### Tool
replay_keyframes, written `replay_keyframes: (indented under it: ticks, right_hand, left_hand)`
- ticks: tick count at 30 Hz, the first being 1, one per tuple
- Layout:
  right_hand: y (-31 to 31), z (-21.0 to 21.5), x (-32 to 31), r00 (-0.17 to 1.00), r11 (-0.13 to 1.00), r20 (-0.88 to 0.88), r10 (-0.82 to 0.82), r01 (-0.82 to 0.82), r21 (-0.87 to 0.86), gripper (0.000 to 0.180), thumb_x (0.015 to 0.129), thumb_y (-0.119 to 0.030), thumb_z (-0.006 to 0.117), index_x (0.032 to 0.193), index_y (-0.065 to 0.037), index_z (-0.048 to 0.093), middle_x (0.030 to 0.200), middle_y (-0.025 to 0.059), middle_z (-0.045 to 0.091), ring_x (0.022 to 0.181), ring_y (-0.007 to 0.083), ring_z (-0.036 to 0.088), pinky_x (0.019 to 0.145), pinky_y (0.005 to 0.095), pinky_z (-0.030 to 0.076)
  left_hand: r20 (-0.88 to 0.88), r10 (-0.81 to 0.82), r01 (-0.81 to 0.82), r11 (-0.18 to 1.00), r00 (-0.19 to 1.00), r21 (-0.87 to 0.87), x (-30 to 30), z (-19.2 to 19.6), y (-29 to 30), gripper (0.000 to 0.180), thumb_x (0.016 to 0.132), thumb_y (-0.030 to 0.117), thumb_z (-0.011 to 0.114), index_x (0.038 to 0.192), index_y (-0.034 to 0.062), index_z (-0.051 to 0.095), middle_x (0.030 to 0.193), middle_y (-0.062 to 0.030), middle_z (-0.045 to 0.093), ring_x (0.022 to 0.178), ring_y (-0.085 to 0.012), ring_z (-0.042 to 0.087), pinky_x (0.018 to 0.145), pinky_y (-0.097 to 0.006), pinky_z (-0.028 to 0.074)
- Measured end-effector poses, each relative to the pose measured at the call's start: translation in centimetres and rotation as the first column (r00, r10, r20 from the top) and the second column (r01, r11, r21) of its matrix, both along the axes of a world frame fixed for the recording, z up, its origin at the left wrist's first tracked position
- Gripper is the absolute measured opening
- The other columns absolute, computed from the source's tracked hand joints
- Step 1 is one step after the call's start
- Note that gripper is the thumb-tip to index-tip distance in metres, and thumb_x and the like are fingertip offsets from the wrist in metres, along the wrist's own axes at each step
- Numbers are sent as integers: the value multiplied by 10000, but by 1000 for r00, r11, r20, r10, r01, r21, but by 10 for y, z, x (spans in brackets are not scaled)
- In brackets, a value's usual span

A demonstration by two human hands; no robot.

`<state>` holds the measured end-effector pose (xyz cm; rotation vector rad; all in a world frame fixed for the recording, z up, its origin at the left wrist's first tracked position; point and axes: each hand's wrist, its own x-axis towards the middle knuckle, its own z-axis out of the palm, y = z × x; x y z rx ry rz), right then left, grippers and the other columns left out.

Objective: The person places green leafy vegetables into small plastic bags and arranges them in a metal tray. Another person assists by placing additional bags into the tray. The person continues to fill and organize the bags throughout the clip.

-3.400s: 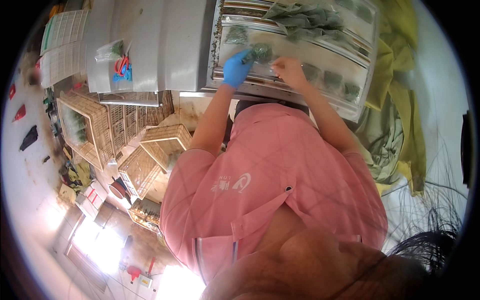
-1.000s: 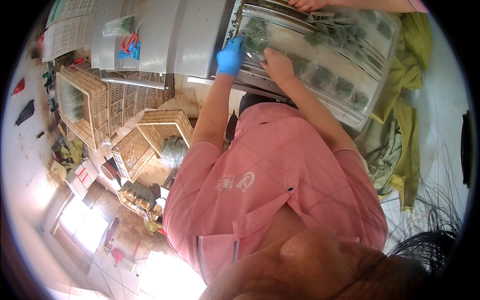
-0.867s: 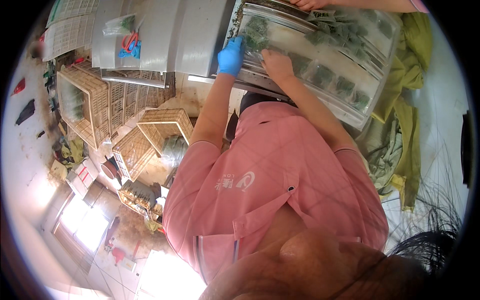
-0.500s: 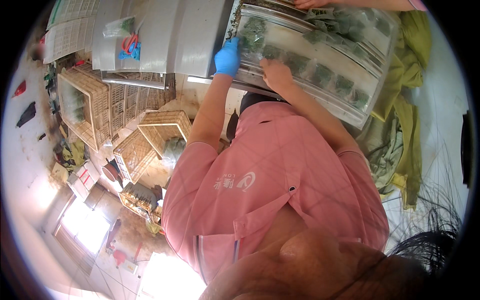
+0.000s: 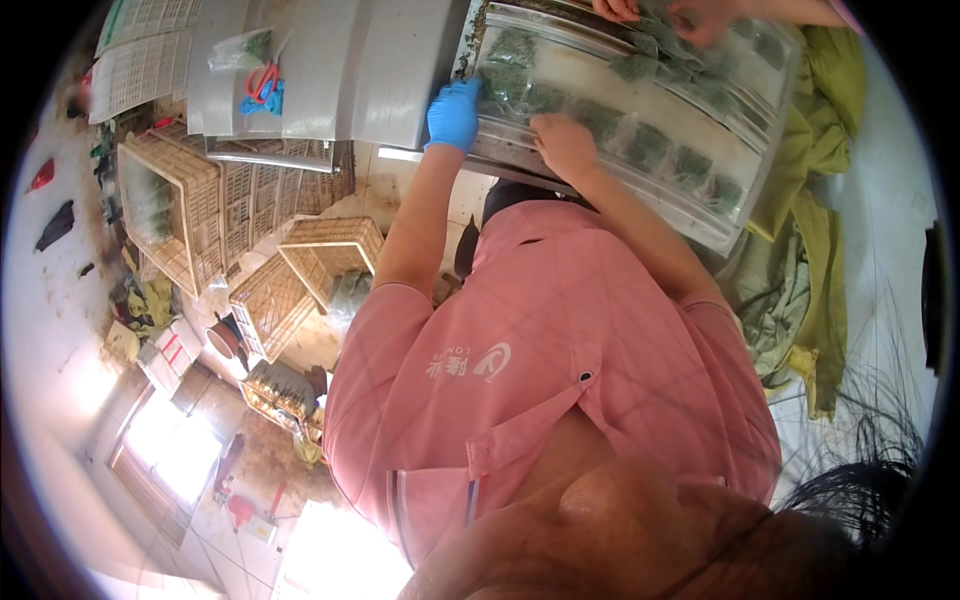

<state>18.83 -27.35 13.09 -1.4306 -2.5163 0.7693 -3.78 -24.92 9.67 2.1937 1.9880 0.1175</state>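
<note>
My left hand [image 5: 455, 114], in a blue glove, is at the left end of a metal machine bed [image 5: 655, 215], its fingers bent in beside a clear bag of green leaves [image 5: 508, 68]. What those fingertips grip, if anything, is hidden. My bare right hand [image 5: 565, 147] lies at the bed's near edge, fingers curled in, close under another clear bag of greens [image 5: 545, 97]. Whether it pinches that bag's edge cannot be made out. From there a row of similar bags [image 5: 648, 150] runs to the right along the bed.
Across the bed, a co-worker's hands [image 5: 700, 22] work over more bags. Red-handled scissors [image 5: 262, 82], a blue glove and a clear bag lie on the metal table [image 5: 370, 70] at left. Woven crates [image 5: 200, 230] stand below it; yellow-green cloth [image 5: 825, 110] hangs at right.
My right hand has shifted slightly right along the edge. My left hand stays almost in place. A co-worker's second hand has come into view at the top.
</note>
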Motion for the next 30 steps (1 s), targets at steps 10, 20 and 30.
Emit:
replay_keyframes:
  ticks: [10, 20, 30]
  right_hand:
    - [-6, -27, -15, 973, 964, -120, 196, -168, 208, 119, 838, -161, 596, 879, -52, 622, 966, 103, 614, 926, 289, 621, 741, 398, 552]
    - [-4, -27, -19, 976, 976, -55, 213, -210, 53, 143, 914, -147, 491, 936, -30, 570, 1031, 157, 589, 958, 341, 619, 735, 449, 554]
    - [-4, -25, -10, 953, 986, -267, 141, -160, -51, 196, 913, -223, 565, 887, -31, 596, 934, 129, 602, 881, 327, 623, 739, 459, 516]
  left_hand:
    - [561, 234, -364, 922, 794, 131, -22, 59, 0, 273, 879, 118, 643, 1143, 55, 663, 1026, -190, 673, 871, -312, 675, 769, -408, 535]
    - [574, 322, -400, 917, 753, 9, -26, 83, -12, 287, 853, 173, 715, 1126, 91, 680, 983, -134, 692, 811, -246, 682, 741, -362, 536]
    - [590, 184, -272, 960, 786, 63, -23, 78, 12, 282, 869, 193, 704, 1125, 75, 684, 1008, -144, 699, 824, -255, 688, 743, -357, 537]
